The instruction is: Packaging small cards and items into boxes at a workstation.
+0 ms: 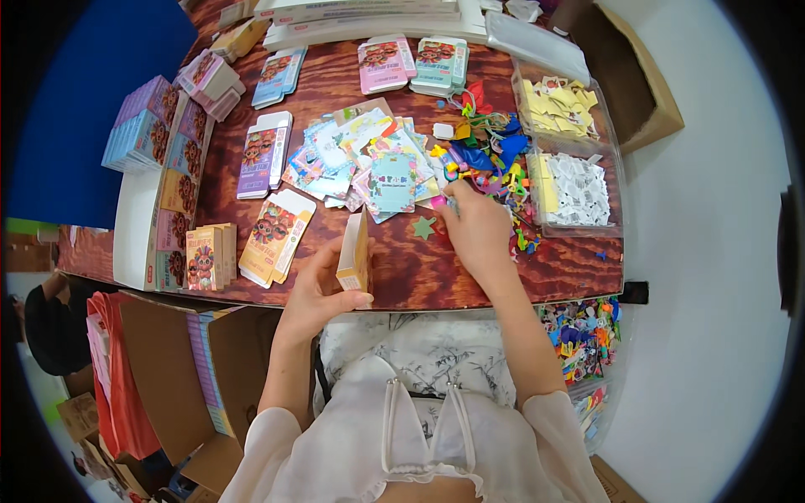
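Observation:
My left hand (314, 289) is wrapped round a small yellow-orange cardboard box (354, 256), held upright just above the table's front edge. My right hand (478, 225) reaches to the near left side of a heap of small colourful plastic toys (513, 189). Its thumb and fingers curl together beside a small pink piece (438, 201); whatever lies between the fingertips is hidden. Left of that hand, a loose pile of printed cards (392, 183) covers the middle of the table, and a green star (423, 227) sits in front of it.
Flat folded boxes in orange (277, 239), purple (262, 159) and other colours lie around the cards. Upright orange boxes (205, 260) stand by a white display tray (134, 230). At right, a clear bin (620, 193) holds yellow and white paper pieces. A cardboard carton (155, 360) stands below left.

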Available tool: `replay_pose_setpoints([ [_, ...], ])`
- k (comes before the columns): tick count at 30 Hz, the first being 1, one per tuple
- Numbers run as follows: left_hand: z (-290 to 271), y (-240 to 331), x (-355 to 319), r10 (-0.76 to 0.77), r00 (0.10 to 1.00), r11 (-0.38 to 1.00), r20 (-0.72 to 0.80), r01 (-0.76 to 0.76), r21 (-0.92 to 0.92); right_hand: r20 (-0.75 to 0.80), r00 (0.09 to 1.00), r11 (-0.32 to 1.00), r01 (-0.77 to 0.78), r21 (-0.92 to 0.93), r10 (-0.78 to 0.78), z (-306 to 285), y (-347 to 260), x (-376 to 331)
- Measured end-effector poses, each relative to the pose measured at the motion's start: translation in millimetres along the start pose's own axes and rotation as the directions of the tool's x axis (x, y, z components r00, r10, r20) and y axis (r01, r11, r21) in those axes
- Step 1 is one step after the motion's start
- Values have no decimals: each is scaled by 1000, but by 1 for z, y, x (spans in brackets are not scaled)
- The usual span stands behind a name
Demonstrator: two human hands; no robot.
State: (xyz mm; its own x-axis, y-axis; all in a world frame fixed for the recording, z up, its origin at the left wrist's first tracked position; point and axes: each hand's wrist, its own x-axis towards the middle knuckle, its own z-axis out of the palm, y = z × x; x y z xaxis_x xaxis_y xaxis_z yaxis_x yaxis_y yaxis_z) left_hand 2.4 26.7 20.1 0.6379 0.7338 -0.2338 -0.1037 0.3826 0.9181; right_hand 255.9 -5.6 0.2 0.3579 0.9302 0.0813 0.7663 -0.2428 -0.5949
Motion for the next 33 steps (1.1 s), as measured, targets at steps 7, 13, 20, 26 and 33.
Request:
replay_pose_setpoints([
  [7, 8, 4, -3, -47, 998, 981, -50, 56, 185, -149, 981, 985, 102, -141, -123, 11, 18, -2],
  [13, 19, 1, -1, 137, 987, 755, -84, -50, 654, 276, 888, 438, -428, 790, 369, -41, 16, -9],
  [20, 41, 2, 8, 188, 982, 637, 10, -130, 760, 260, 951, 484, -309, 819, 167, -77, -3, -24],
  [26, 41, 3, 6, 194, 981, 587, -2, -115, 802, 53, 998, 813, -1, 582, -37, -95, -15, -39],
  [33, 50, 1, 4, 167, 986, 631, 9, -114, 768, 57, 903, 859, 383, 339, -426, -93, -39, -54],
])
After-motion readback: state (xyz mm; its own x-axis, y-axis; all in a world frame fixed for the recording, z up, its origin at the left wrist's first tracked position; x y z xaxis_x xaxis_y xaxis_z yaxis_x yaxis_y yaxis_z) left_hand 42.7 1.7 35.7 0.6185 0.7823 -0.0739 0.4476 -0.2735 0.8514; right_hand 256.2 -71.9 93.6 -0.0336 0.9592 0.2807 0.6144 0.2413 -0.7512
